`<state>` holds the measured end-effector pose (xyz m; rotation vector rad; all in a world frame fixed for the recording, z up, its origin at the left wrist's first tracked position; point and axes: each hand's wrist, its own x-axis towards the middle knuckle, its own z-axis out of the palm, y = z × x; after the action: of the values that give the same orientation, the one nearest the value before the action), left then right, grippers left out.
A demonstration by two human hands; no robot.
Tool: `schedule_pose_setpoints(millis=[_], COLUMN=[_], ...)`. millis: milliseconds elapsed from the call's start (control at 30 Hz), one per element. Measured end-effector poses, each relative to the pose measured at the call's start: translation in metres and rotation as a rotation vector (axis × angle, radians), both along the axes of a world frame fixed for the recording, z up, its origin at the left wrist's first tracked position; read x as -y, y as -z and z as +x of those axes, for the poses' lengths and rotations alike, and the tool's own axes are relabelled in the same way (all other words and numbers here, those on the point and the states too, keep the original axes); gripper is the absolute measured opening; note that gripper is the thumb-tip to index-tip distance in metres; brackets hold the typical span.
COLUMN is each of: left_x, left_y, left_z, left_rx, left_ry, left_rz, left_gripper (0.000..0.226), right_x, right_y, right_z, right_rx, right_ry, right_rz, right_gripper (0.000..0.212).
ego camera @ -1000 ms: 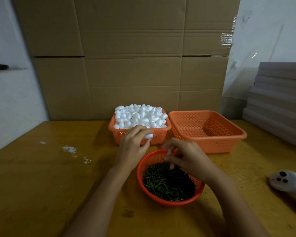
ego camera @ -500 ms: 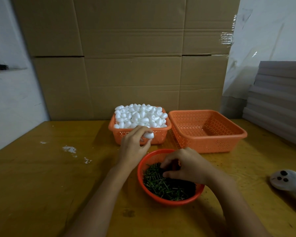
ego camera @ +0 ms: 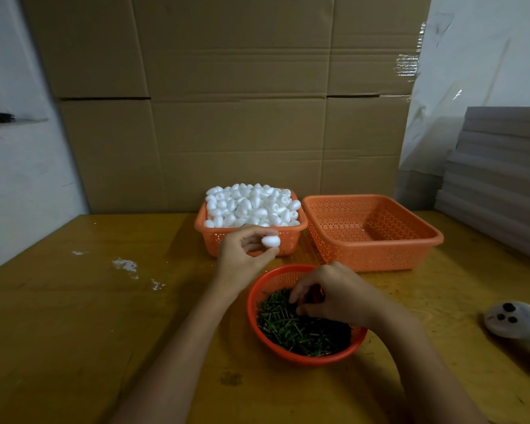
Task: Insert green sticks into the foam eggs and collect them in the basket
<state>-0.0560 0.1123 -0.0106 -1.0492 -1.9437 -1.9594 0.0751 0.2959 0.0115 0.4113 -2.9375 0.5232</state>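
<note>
Your left hand (ego camera: 242, 258) is pinching one foam egg (ego camera: 270, 241) between thumb and fingertips, just in front of the full egg basket (ego camera: 214, 241); your right hand (ego camera: 331, 296) is curling its fingers into the green sticks (ego camera: 291, 328) in the round basket (ego camera: 253, 304); whether it is gripping one, cannot tell; collecting basket (ego camera: 377, 250) sitting empty. Risk: tangled sticks lifting together and scattering; off-axis push tearing foam.

Egg basket (ego camera: 208, 240) sits left of second basket (ego camera: 377, 255), bowl (ego camera: 312, 359) before both.

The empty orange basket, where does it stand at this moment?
Head view: the empty orange basket stands on the table, right of the basket of foam eggs and behind the bowl of green sticks.
</note>
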Motion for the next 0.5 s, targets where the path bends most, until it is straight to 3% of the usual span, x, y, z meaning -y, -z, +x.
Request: schedule_pose_setpoints(millis=[200,500], left_x=[0.0027,0.0024], left_y=[-0.0032,-0.0043], left_z=[0.0026,0.0052], left_rx=[0.141,0.202], left_ry=[0.126,0.151], left_rz=[0.049,0.037], left_gripper=[0.029,0.041], right_x=[0.0002,-0.0001], right_y=[-0.0006,0.0000], right_z=[0.0002,0.0000], right_rx=[0.014,0.009], right_ry=[0.002,-0.007], right_rz=[-0.010,-0.023], right_gripper=[0.020,0.021])
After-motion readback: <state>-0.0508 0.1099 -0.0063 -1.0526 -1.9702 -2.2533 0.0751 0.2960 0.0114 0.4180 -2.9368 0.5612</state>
